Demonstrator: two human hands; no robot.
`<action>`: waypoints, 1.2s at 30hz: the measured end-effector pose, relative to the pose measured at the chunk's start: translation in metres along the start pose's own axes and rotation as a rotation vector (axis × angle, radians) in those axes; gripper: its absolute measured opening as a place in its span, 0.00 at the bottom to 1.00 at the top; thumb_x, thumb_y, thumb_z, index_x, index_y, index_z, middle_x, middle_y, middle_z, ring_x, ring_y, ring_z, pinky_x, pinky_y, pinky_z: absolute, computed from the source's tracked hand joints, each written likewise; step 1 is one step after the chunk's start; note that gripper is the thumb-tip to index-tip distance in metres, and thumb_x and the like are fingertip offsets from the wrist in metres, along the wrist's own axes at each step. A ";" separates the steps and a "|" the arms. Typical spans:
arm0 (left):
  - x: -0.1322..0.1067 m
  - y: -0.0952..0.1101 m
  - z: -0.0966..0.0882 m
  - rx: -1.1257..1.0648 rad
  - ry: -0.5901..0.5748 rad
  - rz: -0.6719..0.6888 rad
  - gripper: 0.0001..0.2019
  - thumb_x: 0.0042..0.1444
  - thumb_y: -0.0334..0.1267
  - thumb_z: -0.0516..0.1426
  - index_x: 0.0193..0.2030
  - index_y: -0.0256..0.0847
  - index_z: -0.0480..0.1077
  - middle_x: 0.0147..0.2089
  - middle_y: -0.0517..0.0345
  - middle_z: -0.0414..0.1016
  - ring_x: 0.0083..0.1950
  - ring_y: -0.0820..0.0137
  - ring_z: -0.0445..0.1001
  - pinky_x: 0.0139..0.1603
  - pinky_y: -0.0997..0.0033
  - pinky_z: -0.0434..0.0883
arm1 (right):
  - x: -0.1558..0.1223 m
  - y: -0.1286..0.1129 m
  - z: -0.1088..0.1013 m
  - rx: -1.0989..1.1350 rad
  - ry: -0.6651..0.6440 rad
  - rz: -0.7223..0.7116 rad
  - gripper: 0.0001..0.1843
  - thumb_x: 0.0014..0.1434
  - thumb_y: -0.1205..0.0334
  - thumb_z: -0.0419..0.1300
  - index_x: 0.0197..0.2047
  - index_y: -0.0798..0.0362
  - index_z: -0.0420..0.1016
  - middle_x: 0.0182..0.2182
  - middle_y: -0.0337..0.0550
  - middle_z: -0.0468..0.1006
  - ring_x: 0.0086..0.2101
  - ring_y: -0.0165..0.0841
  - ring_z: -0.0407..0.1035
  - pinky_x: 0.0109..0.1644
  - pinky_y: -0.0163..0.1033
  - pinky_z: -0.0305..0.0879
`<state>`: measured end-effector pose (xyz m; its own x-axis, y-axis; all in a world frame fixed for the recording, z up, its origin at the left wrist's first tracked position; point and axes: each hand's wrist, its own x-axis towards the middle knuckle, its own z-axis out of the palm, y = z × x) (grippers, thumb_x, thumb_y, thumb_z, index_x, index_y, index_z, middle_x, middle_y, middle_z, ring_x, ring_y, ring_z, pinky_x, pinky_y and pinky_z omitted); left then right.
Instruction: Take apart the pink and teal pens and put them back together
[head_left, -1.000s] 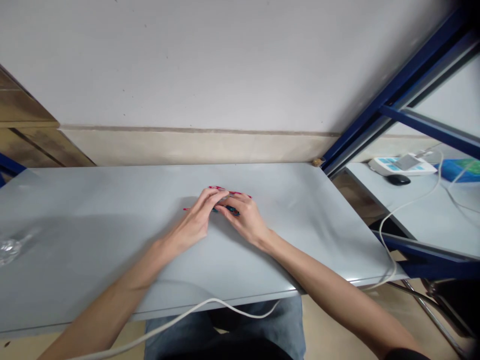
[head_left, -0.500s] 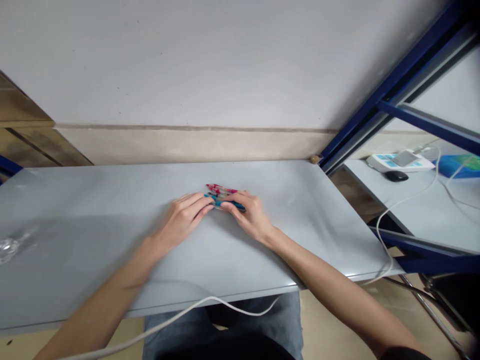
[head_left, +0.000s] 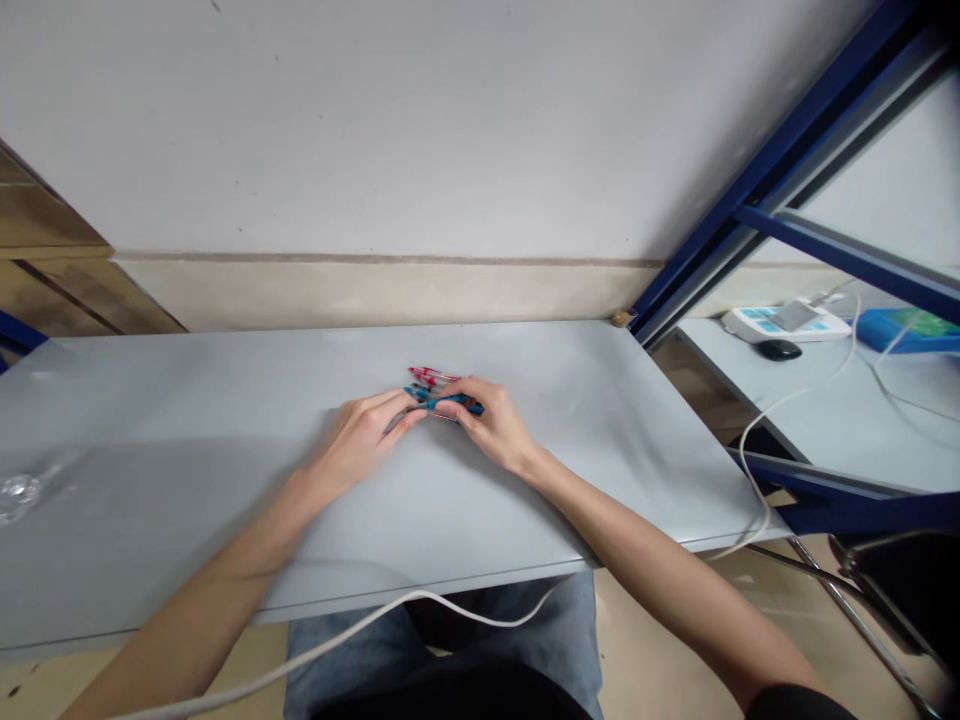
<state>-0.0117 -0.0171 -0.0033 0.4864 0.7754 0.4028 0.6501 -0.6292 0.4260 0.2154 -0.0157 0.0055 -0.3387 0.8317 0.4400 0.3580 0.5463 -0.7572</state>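
Note:
Both hands meet over a small group of pens at the middle of the grey table. My left hand (head_left: 361,432) pinches the left end of a blue pen (head_left: 433,404) between thumb and fingers. My right hand (head_left: 496,422) grips the same pen farther right, thumb in front and fingers behind, hiding part of it. Just beyond the fingers lie red pens (head_left: 426,373), their left ends showing and the rest covered by my right hand. Other blue and clear pen parts show between the hands, too overlapped to tell apart.
A crumpled clear plastic piece (head_left: 18,496) lies at the table's left. A white cable (head_left: 420,595) hangs across my lap. Beyond a blue metal frame (head_left: 720,235), the side table carries a white device (head_left: 787,320), a black mouse (head_left: 778,350) and a blue packet (head_left: 900,330).
The view has turned slightly to the right. My left thumb and fingers sit a little farther apart around the pen end, and my right fingers have shifted slightly over the pens.

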 end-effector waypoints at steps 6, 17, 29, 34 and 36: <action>0.001 0.001 -0.003 -0.038 0.076 0.049 0.10 0.70 0.44 0.56 0.46 0.42 0.74 0.43 0.56 0.78 0.40 0.70 0.77 0.42 0.72 0.69 | 0.000 0.000 0.001 -0.010 -0.024 0.046 0.17 0.70 0.51 0.57 0.34 0.52 0.78 0.29 0.40 0.77 0.30 0.33 0.69 0.37 0.38 0.64; 0.004 0.002 -0.004 -0.052 0.216 0.133 0.09 0.68 0.41 0.57 0.41 0.40 0.76 0.35 0.55 0.77 0.38 0.68 0.74 0.40 0.69 0.69 | 0.001 -0.001 -0.006 -0.036 -0.040 0.119 0.18 0.69 0.50 0.58 0.34 0.54 0.76 0.24 0.36 0.73 0.24 0.28 0.60 0.31 0.35 0.56; 0.004 -0.002 -0.009 -0.031 0.138 0.179 0.08 0.68 0.41 0.58 0.41 0.41 0.76 0.38 0.54 0.80 0.40 0.66 0.76 0.44 0.65 0.71 | 0.003 -0.001 -0.016 -0.274 -0.294 -0.127 0.26 0.75 0.47 0.45 0.32 0.49 0.75 0.24 0.40 0.74 0.26 0.33 0.65 0.35 0.39 0.60; 0.002 -0.005 -0.007 -0.001 0.125 0.214 0.08 0.68 0.40 0.58 0.44 0.40 0.77 0.41 0.52 0.82 0.43 0.65 0.77 0.46 0.64 0.72 | 0.004 -0.004 -0.018 -0.240 -0.329 -0.113 0.29 0.75 0.47 0.44 0.28 0.49 0.73 0.22 0.38 0.70 0.23 0.32 0.60 0.33 0.39 0.57; 0.003 -0.007 -0.006 -0.010 0.085 0.222 0.09 0.69 0.40 0.58 0.48 0.41 0.77 0.44 0.51 0.82 0.45 0.65 0.78 0.48 0.63 0.72 | 0.004 -0.002 -0.020 -0.254 -0.337 -0.115 0.29 0.75 0.46 0.46 0.26 0.50 0.72 0.20 0.37 0.68 0.22 0.31 0.57 0.32 0.39 0.55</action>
<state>-0.0181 -0.0111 -0.0007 0.5655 0.6107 0.5543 0.5269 -0.7846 0.3269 0.2301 -0.0116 0.0187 -0.6390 0.7082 0.3003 0.4900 0.6756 -0.5509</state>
